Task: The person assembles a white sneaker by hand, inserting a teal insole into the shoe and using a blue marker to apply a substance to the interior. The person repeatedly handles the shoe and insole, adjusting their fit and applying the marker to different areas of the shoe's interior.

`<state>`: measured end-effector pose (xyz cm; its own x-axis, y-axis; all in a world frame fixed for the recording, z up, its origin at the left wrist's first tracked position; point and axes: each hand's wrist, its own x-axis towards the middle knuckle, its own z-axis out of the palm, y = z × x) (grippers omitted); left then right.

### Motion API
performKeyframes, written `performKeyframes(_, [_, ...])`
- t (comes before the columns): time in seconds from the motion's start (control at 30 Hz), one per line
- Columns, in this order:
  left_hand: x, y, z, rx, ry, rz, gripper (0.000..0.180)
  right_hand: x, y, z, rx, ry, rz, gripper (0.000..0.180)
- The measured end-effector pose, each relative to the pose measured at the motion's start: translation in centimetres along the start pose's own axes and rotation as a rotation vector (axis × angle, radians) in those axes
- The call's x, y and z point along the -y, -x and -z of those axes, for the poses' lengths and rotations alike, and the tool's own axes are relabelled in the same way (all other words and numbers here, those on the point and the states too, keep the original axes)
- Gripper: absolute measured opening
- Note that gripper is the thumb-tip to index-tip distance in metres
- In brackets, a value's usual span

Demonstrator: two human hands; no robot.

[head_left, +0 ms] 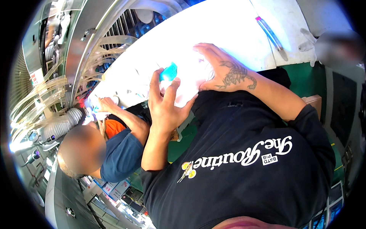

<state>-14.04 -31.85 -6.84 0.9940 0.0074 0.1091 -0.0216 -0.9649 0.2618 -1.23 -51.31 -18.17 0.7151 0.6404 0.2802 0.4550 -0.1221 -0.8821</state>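
My left hand [164, 102] is raised over the near edge of a brightly lit white table [213, 26], its fingertips pinching a small turquoise piece [169, 72]. My right hand [223, 68], with a tattoo on its back, lies flat with fingers spread on a white cloth [187, 89] that rests on the table edge between both hands. The cloth's details are washed out by the glare.
A co-worker in a blue shirt [122, 152] works at the same table to my left, hands [103, 104] on it. A long pen-like tool [271, 36] and a white glove [308, 42] lie at the far right. Clear hoses [38, 95] and a ribbed grey duct [63, 124] hang left.
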Motion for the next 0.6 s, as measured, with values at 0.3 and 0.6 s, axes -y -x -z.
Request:
performKeyframes(0.3, [1.4, -1.0, -0.3, -0.069, -0.012, -0.187, 0.068, -1.0, -0.9, 1.4, 0.304, -0.189, -0.275, 0.1])
performKeyframes(0.6, [1.3, 0.0, -0.3, -0.04, 0.044, -0.087, 0.069, -1.6, 1.9, -0.6, 0.014, -0.133, 0.051, 0.068])
